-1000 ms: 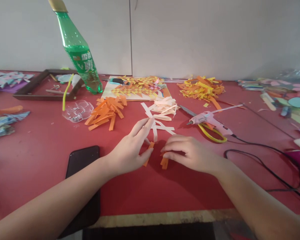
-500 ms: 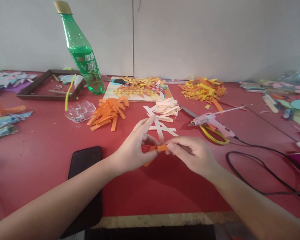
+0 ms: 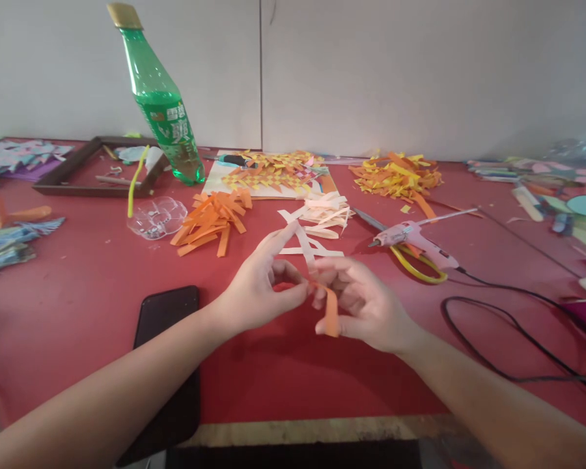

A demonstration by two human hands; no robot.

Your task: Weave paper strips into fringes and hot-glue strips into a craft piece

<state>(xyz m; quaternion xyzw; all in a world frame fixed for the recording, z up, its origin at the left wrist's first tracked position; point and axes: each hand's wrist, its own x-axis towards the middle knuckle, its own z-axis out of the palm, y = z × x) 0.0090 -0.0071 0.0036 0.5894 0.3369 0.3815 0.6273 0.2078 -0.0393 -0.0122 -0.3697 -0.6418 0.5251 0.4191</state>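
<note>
An orange paper strip [image 3: 331, 312] and a pale pink paper strip [image 3: 305, 245] meet at the fingertips of my left hand [image 3: 268, 283], which pinches them between thumb and fingers. The pale strip runs up and away from me. On the right, the orange strip bends downward, its end by the thumb of my right hand [image 3: 366, 303]. The curled fingers of that hand are at the strip close to the left fingertips, its thumb lower and apart. Just beyond the hands are loose pale strips [image 3: 329, 253] and a pale strip pile [image 3: 326, 212]. An orange strip pile [image 3: 213, 220] is left of them.
A pink glue gun [image 3: 413, 241] rests over yellow-handled scissors [image 3: 422, 273], its black cable [image 3: 512, 312] looping right. A phone [image 3: 170, 326] lies under my left forearm. Behind are a green bottle [image 3: 168, 127], a dark frame [image 3: 83, 189], a clear tray [image 3: 157, 218] and yellow-orange strips [image 3: 395, 176].
My right hand has loosened from a tight pinch, its thumb dropping. The orange strip, earlier level with a part below my left hand, now bends down on the right side.
</note>
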